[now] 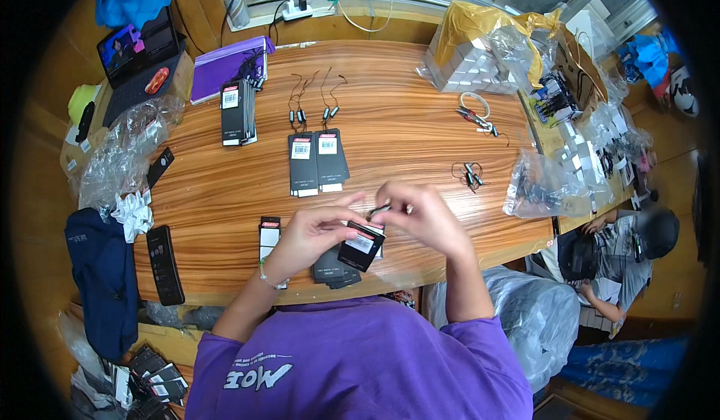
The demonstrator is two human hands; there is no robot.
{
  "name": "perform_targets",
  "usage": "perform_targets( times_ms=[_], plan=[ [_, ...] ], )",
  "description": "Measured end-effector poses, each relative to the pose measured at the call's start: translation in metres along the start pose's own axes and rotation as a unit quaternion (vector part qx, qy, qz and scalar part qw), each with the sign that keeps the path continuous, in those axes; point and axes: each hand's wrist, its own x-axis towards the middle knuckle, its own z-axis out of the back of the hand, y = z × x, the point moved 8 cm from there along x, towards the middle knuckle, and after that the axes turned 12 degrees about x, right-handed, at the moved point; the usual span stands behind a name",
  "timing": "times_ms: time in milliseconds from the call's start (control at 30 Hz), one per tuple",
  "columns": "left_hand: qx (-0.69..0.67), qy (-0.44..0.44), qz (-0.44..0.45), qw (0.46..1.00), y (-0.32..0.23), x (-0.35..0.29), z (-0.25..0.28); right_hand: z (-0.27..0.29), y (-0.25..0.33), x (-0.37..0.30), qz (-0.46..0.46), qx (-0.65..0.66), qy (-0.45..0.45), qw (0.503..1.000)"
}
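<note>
A black hang tag [358, 253] with a red-and-white label is held between the thumb and fingers of my left hand [311, 231]. My right hand [421, 214] pinches a dark string loop at the tag's top edge; its fingers partly hide the string. Under the held tag, several more black tags [330, 271] lie fanned near the table's front edge. Left of them, partly behind my forearm, is a pile of tags with white stickers [268, 234]. Farther off, two small groups of strung tags [304, 169] lie side by side, their cords stretching away from me.
A tall stack of tags [236, 116] stands at the far left, near a purple folder [214, 75]. Loose cords [471, 176] and a cutting tool [472, 116] lie right. White boxes [469, 67] fill the back right corner. A phone [165, 266] rests left. Another person sits far right.
</note>
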Motion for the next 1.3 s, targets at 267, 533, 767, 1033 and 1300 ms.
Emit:
perform_targets(
  times_ms=[267, 533, 767, 1033, 1300],
  plan=[
    [-0.038, 0.017, 0.036, 0.998, 0.009, -0.006, 0.016, -0.013, -0.01, -0.01, -0.035, 0.485, 0.077, 0.87],
    [-0.07, 0.026, 0.045, 0.996, 0.015, -0.012, 0.013, 0.006, 0.0, -0.01, 0.09, 0.728, 0.033, 0.679],
    [-0.069, 0.017, 0.028, 0.997, 0.011, -0.011, 0.017, 0.019, -0.006, -0.008, 0.14, 0.554, -0.147, 0.808],
    [-0.017, -0.125, 0.004, 0.992, -0.001, -0.009, 0.044, 0.034, 0.003, -0.007, 0.19, 0.49, -0.257, 0.811],
    [0.121, -0.241, -0.053, 0.961, -0.033, -0.019, 0.059, 0.007, 0.016, -0.005, 0.126, 0.411, -0.205, 0.879]
  ],
)
